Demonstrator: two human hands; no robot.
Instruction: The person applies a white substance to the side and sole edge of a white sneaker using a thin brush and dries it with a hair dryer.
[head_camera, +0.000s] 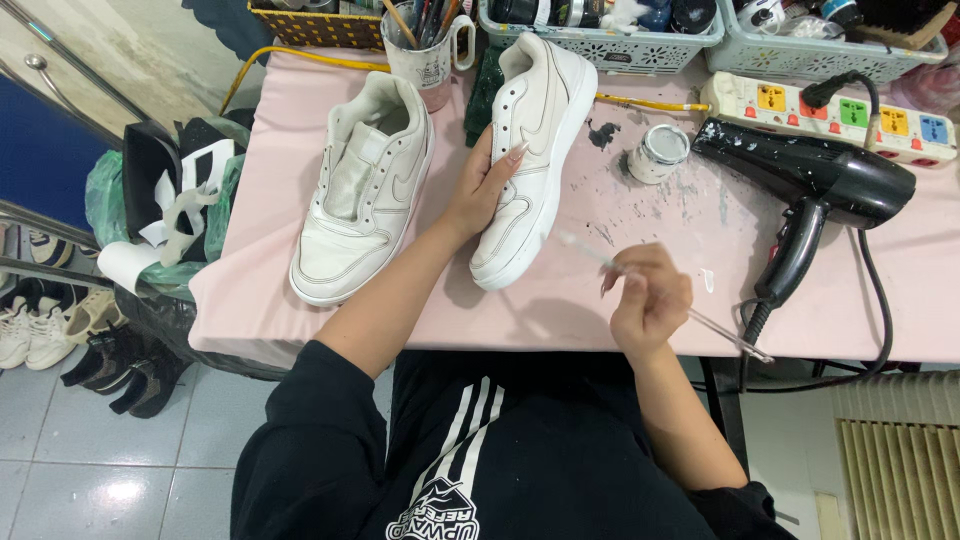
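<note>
My left hand (484, 186) grips the side of a white sneaker (530, 150) tipped on its edge on the pink table (270, 290). A second white sneaker (365, 190), without laces, lies flat to its left. My right hand (650, 300) holds a thin clear-handled brush (600, 258), its tip pointing toward the held sneaker. A small open jar of white paint (658, 152) stands just right of that shoe.
A black hair dryer (820, 190) lies at the right beside a power strip (830, 105). A mug of brushes (425, 45) and baskets (600, 45) line the back edge. Shoes (60, 330) and bags sit on the floor at left.
</note>
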